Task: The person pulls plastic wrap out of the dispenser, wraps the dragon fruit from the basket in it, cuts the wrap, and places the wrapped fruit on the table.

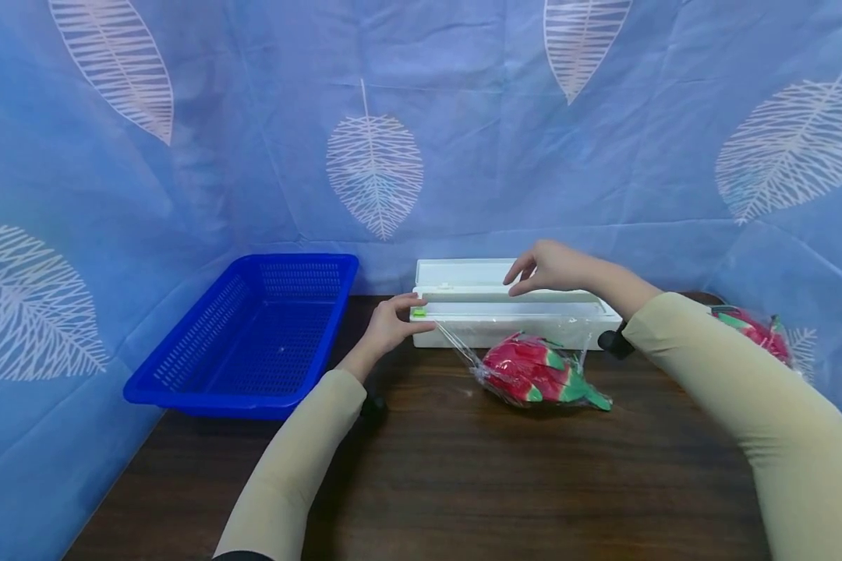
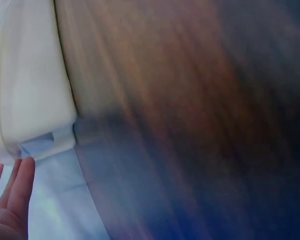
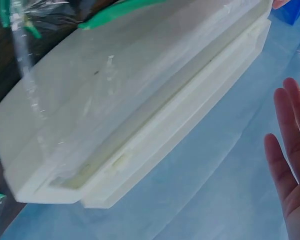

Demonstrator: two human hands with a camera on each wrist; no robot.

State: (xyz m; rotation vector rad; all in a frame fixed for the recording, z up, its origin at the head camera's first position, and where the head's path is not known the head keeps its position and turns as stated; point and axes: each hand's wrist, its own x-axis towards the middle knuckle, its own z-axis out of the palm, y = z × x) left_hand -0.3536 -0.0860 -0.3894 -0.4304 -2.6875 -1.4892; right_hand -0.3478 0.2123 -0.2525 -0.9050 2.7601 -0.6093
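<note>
A white cling film dispenser [image 1: 505, 331] lies at the back of the table with its lid [image 1: 463, 273] raised. My left hand [image 1: 387, 327] holds its left end, thumb at the front and fingers over the top by a green slider [image 1: 419, 312]. In the left wrist view, fingertips [image 2: 25, 167] reach the box's end. Over the trough hovers my right hand [image 1: 547, 266], fingers loosely bent and holding nothing; the right wrist view shows the fingers [image 3: 290, 125] apart. Before the box lies a red and green dragon fruit [image 1: 526, 370] in clear film [image 1: 463, 347], which stretches up to the dispenser.
To the left sits a blue perforated basket [image 1: 309, 403] on the dark wooden table [image 1: 498, 483]. Another wrapped dragon fruit [image 1: 758, 331] is partly hidden behind the right forearm. A blue leaf-print cloth [image 1: 463, 156] hangs right behind the dispenser.
</note>
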